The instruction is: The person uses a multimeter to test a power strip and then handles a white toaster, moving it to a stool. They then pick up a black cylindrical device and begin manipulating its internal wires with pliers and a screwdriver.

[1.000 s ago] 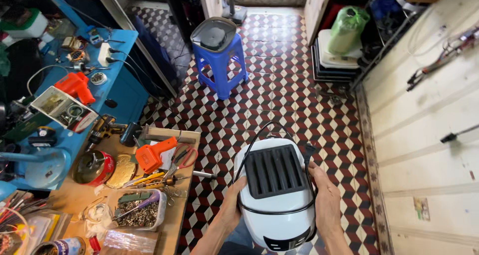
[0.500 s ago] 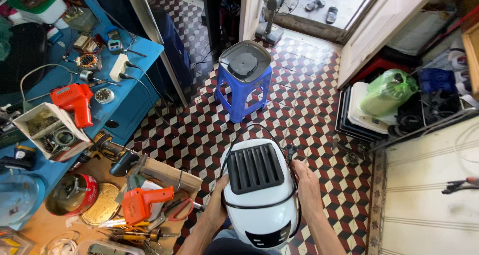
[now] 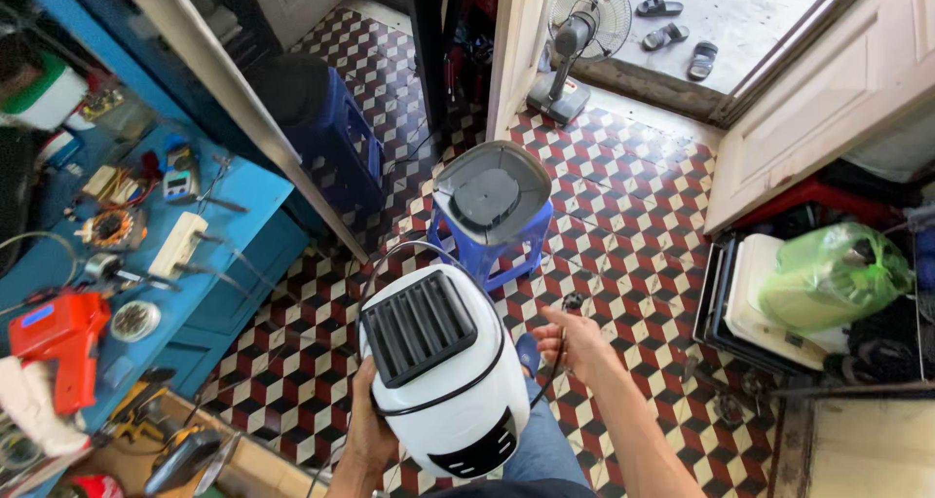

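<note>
Fingers [image 3: 362, 401] grip smooth white rounded appliance [image 3: 443, 371], ribbed black grille.

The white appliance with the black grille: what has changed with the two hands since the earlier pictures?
The right hand has let go of the white appliance and now holds its black cord out to the side. The left hand still supports the appliance from below. The blue stool stays in place.

left hand [image 3: 368, 422] gripping the lower left side of the white appliance [image 3: 443, 367], fingers wrapping its wall, forearm rising from below | right hand [image 3: 573, 344] hanging just right of the appliance, off its body, fingers curling around the black cord [image 3: 551, 362], forearm slanting in from lower right
</note>
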A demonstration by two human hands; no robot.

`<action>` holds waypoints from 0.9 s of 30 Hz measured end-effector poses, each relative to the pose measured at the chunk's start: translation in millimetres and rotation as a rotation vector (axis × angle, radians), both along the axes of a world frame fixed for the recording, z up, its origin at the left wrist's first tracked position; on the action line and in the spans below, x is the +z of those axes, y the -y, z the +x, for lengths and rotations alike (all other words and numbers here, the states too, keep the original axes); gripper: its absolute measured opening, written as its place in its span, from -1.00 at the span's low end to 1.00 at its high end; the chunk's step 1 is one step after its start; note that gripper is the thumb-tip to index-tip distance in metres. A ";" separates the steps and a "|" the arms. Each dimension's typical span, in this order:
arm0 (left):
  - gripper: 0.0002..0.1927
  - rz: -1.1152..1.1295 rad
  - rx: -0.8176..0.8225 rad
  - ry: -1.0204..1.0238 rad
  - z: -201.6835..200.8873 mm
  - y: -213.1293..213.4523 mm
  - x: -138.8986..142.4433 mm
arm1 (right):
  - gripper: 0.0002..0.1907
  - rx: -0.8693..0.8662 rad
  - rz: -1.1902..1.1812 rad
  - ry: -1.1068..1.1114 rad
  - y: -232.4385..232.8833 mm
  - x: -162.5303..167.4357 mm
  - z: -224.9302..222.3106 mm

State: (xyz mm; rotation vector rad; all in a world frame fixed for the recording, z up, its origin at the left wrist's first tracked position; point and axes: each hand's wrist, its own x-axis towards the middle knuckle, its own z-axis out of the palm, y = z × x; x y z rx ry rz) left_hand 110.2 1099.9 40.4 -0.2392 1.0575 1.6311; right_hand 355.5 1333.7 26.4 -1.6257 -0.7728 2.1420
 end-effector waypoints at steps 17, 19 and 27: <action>-0.23 -0.271 0.172 -0.161 -100.0 -274.0 -130.9 | -0.45 0.127 -0.140 0.495 -327.7 -232.6 -189.7; -0.21 -0.322 0.087 -0.201 -115.8 -279.9 -151.3 | -0.55 0.011 -0.122 0.431 -324.6 -252.8 -190.3; -0.19 -0.338 -0.463 -0.243 -189.7 -369.2 -154.2 | -0.76 -1.060 -0.306 -0.084 -197.5 -243.4 -96.3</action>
